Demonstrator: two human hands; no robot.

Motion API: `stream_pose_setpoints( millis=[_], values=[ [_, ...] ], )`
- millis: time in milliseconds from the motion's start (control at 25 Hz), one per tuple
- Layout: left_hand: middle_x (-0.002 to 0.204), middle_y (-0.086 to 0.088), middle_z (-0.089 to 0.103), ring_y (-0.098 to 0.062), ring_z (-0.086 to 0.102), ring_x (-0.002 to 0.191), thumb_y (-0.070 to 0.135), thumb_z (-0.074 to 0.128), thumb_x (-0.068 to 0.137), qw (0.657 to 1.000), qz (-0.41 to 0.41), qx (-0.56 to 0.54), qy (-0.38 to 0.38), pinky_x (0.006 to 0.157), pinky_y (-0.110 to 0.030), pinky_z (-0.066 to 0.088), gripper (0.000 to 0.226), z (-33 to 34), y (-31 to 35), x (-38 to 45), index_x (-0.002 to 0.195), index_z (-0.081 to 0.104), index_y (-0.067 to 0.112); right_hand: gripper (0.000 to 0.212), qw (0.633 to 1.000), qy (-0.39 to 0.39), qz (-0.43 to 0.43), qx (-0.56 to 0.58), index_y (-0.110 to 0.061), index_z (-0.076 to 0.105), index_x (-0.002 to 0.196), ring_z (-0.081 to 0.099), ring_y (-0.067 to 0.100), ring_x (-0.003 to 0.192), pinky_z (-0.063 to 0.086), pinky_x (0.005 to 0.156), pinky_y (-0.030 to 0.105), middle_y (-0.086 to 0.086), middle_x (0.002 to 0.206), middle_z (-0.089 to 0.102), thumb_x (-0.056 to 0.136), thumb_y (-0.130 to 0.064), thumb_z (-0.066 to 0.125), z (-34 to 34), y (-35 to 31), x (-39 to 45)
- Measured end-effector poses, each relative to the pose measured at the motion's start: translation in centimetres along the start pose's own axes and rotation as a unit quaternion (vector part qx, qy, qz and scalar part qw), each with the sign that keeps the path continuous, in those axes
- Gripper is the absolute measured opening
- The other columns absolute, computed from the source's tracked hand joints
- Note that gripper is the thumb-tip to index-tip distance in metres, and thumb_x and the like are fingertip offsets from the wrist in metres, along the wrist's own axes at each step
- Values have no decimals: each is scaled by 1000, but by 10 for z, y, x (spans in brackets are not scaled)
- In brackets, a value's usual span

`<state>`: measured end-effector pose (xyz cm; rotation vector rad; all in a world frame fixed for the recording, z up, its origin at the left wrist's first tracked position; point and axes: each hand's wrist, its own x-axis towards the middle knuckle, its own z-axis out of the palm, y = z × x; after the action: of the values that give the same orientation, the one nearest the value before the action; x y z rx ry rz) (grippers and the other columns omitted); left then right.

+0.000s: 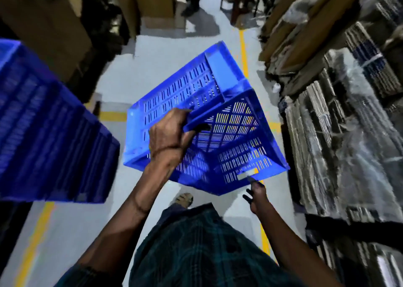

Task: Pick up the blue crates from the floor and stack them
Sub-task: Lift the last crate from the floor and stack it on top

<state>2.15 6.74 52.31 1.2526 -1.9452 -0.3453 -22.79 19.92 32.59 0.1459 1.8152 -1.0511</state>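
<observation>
The left hand (169, 135) is gripping the rim of a tilted crate (209, 120), holding it off the floor (152, 68) mid-aisle, right of the crate stack (48, 134), while the right hand (257, 196) is hanging open just below the crate's near corner, holding nothing.

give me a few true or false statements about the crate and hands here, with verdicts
1. The left hand has a grip on the crate. True.
2. The crate rests flat on the floor. False: it is tilted, held above the floor.
3. The right hand clasps the crate's rim. False: its fingers are spread just below the crate's near corner.
4. A stack of blue crates stands to the left. True.
5. The floor carries yellow lines. True.
6. The crate is full of boxes. False: it looks empty.
</observation>
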Motion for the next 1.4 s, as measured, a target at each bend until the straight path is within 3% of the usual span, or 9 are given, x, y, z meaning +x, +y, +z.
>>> stream_pose_setpoints(
  millis=[120, 200, 360, 480, 600, 800, 1120, 1240, 1400],
  values=[
    [79, -7, 66, -24, 59, 72, 18, 82, 74, 995, -41, 15, 87, 59, -36, 44, 27, -30, 18, -24, 94, 67, 7, 32, 1000, -25, -5, -7, -20, 53, 112, 48, 23, 94, 43, 80, 39, 5, 99, 54, 87, -33, 68, 0, -15, 9],
    [78, -7, 66, -19, 58, 72, 29, 82, 75, 988, -76, 21, 135, 61, -35, 45, 30, -44, 22, -38, 91, 69, 7, 34, 999, -42, -6, 17, -24, 54, 119, 53, 20, 92, 42, 74, 33, 1, 109, 59, 88, -29, 65, 10, -21, 16],
    [85, -13, 73, -28, 68, 77, 53, 73, 75, 955, -161, 74, 239, 68, -38, 47, 51, -80, 3, -55, 90, 72, 4, 12, 994, -106, -10, -26, -22, 56, 90, 46, 15, 62, 37, 49, 25, -1, 78, 55, 84, -21, 67, 54, -47, 11],
    [93, -14, 75, -31, 70, 82, 57, 70, 75, 915, -238, 108, 309, 73, -37, 46, 57, -107, -27, -62, 97, 73, 4, 14, 985, -141, -62, -71, -17, 58, 95, 46, 13, 56, 34, 50, 26, -2, 69, 57, 85, -18, 67, 101, -71, 3],
    [92, -13, 76, -32, 69, 81, 65, 66, 74, 865, -311, 90, 384, 73, -39, 48, 62, -132, -65, -70, 101, 75, 10, 12, 963, -199, -166, -79, -8, 66, 97, 58, 11, 46, 48, 50, 23, -3, 59, 66, 86, -5, 62, 154, -90, -6],
    [81, -14, 72, -30, 65, 74, 62, 66, 76, 759, -427, 70, 488, 66, -35, 44, 53, -165, -106, -79, 97, 76, 14, 28, 921, -186, -301, -164, -38, 47, 91, 56, 22, 67, 49, 68, 40, 13, 89, 62, 77, -20, 63, 247, -130, -36],
    [75, -18, 68, -36, 66, 75, 51, 67, 83, 655, -520, 92, 541, 60, -34, 39, 47, -202, -132, -110, 89, 74, 5, 30, 783, -169, -496, -336, -25, 46, 121, 59, 31, 91, 43, 81, 36, 8, 106, 64, 92, -29, 50, 370, -164, -95],
    [66, -15, 59, -26, 52, 57, 44, 65, 87, 646, -529, 94, 543, 56, -37, 44, 43, -204, -130, -123, 84, 71, 2, 30, 727, -226, -553, -338, -20, 51, 121, 60, 36, 102, 43, 87, 38, 11, 105, 65, 93, -29, 55, 405, -171, -96],
    [62, -8, 48, -15, 36, 58, 25, 60, 93, 643, -523, 151, 539, 45, -28, 29, 28, -193, -115, -114, 80, 67, 2, 28, 676, -297, -606, -294, -11, 56, 118, 60, 36, 99, 41, 85, 35, 17, 105, 67, 93, -24, 58, 453, -188, -101]
  ],
)
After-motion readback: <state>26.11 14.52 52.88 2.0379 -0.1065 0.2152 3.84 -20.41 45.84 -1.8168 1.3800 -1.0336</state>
